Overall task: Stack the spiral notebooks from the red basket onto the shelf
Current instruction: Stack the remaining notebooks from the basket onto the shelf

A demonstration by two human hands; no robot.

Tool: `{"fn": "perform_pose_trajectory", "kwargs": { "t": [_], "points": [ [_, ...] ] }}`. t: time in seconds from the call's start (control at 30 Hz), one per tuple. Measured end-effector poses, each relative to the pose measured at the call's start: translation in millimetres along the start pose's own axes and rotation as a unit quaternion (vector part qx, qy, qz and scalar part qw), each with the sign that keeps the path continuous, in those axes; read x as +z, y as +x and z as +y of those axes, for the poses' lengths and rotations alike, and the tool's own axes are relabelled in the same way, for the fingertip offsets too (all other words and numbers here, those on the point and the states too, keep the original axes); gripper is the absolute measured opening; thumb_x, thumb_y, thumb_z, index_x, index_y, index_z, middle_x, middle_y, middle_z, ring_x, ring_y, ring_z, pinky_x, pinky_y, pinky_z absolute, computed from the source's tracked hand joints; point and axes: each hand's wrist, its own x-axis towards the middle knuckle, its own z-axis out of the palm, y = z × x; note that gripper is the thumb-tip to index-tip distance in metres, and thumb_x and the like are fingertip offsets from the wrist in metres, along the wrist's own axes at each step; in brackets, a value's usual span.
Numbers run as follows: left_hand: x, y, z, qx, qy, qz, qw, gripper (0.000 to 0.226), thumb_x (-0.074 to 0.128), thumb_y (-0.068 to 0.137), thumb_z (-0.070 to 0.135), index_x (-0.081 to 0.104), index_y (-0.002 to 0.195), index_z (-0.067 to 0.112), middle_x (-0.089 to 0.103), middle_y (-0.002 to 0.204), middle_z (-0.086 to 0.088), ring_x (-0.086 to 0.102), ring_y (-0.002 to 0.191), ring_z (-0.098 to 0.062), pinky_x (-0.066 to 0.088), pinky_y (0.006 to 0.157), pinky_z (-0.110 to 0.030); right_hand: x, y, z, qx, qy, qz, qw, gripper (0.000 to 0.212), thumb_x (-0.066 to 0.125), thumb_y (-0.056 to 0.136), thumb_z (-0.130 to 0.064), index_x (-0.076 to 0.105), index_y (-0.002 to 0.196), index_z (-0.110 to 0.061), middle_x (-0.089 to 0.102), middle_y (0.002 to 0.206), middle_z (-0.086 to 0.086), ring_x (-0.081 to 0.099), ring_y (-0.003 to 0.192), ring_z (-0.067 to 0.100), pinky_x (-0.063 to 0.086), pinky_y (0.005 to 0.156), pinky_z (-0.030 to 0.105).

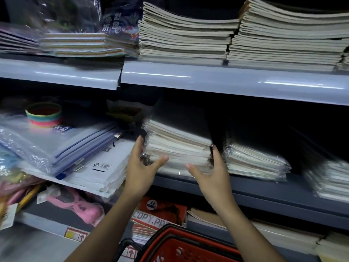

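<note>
Two hands, left hand (140, 168) and right hand (212, 175), fingers spread flat against plastic-wrapped, black-covered notebook stack (179, 146) on shelf (264, 188)

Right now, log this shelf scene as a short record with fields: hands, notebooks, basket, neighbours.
left hand: left hand open, fingers against the left side of the wrapped notebook stack
right hand: right hand open, fingers against the stack's right side
stack: sits on the middle shelf, dark cover on top, near the front edge
neighbour stacks: second wrapped stack to its right, apart from it
red basket: red basket below the hands, contents not visible
left of stack: zip folders lying flat
</note>
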Motion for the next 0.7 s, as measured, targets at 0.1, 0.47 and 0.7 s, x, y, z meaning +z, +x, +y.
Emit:
{"fn": "perform_pose_trajectory", "kwargs": {
  "t": [0.1, 0.47, 0.7],
  "points": [
    [1.7, 7.3, -7.0, 0.030, 0.013, -0.039, 0.999, 0.097, 0.088, 0.070, 0.042, 0.035, 0.151, 0.034, 0.053, 0.146, 0.014, 0.048, 0.135, -0.003, 0.042, 0.114, -0.039, -1.2, 16.2, -3.0, 0.014, -0.066, -0.035, 0.997, 0.104, 0.084, 0.075, -0.044, 0.020, 0.156, -0.029, 0.039, 0.153, -0.009, 0.037, 0.142, 0.013, 0.031, 0.110, 0.027],
    [12.9, 11.1, -10.9, 0.066, -0.044, 0.029, 0.996, 0.069, 0.089, 0.070, 0.015, 0.054, 0.123, 0.042, 0.065, 0.108, 0.033, 0.057, 0.107, 0.020, 0.046, 0.090, -0.004, 26.9, 14.6, 11.1, 0.016, 0.017, 0.139, 0.990, 0.076, 0.087, 0.073, -0.031, 0.051, 0.140, -0.027, 0.059, 0.124, -0.011, 0.053, 0.115, 0.009, 0.043, 0.098, 0.026],
    [11.7, 23.7, 6.6, 0.073, -0.041, 0.000, 0.996, 0.120, 0.087, 0.062, 0.056, 0.016, 0.156, 0.039, 0.024, 0.158, 0.024, 0.027, 0.146, 0.001, 0.028, 0.118, -0.028, 12.3, 12.2, 7.5, 0.006, 0.039, 0.048, 0.998, 0.104, 0.081, 0.072, -0.055, 0.021, 0.156, -0.037, 0.032, 0.156, -0.015, 0.032, 0.143, 0.008, 0.031, 0.115, 0.032]
  ]
}}
